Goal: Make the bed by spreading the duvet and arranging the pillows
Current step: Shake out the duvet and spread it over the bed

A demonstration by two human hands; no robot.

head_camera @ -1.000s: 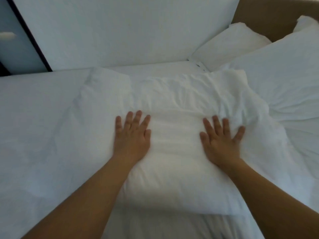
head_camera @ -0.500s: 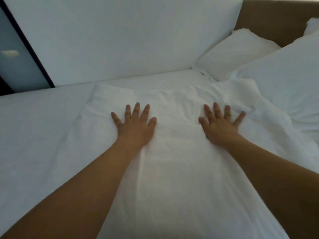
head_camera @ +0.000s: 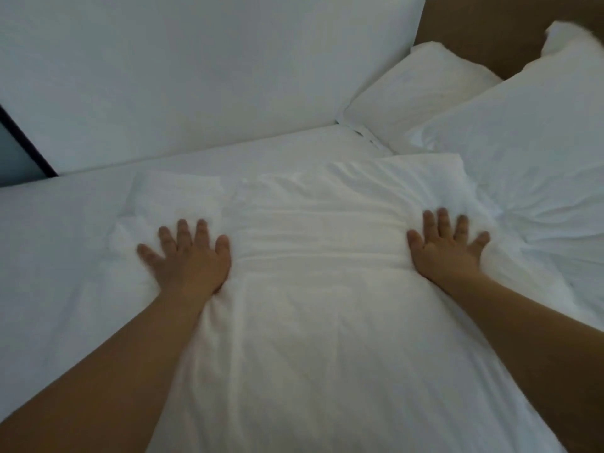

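We press our left hand [head_camera: 189,259] and right hand [head_camera: 446,248] flat, fingers spread, on the pillow [head_camera: 313,289] mid-frame. Two more pillows [head_camera: 510,132] lie upper right.

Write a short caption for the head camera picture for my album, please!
Both hands, left hand and right hand, press flat on a white pillow on the bed.
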